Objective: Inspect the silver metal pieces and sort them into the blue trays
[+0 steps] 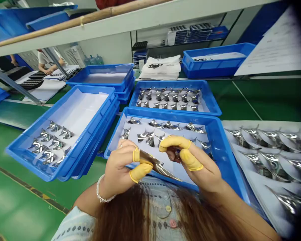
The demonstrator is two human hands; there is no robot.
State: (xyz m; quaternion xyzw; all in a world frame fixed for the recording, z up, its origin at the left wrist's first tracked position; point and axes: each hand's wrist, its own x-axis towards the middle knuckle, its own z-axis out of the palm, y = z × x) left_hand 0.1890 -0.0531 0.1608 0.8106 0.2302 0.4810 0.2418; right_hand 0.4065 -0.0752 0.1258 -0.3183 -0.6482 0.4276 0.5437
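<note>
Hands w/ yellow rubber finger cots work close to the body, over the near edge of the centre blue plastic tray (224, 147). Left hand (119, 169) is closed in a pinch: cot-covered thumb & index clamp the shiny pointed metal part (160, 166) near its wide end. The part's tip slants down & to the right, above the tray's white liner. Right hand (199, 165) is curled, w/ index & thumb cots bent toward each other just above the part. Something small & dark sits btwn them, too hidden to name, so can't tell whether that hand grips anything. White bead bracelet (100, 194) circles the left wrist. More silvery parts lie loose on the liner farther back in the centre tray. Behind it, touching rim to rim, is a second blue plastic tray (175, 83) w/ rows of similar parts. To the left, a stack of blue plastic trays (22, 154) sits at an angle, w/ a small cluster of the parts at the near end of the top one. To the right, a white paper sheet (256, 187) carries rows of the same parts. All of this rests on the green bench top (15, 201). Far back left, another person's forearms (48, 68) rest at a separate bench. Long brown hair (130, 217) fills the bottom of the view.
</note>
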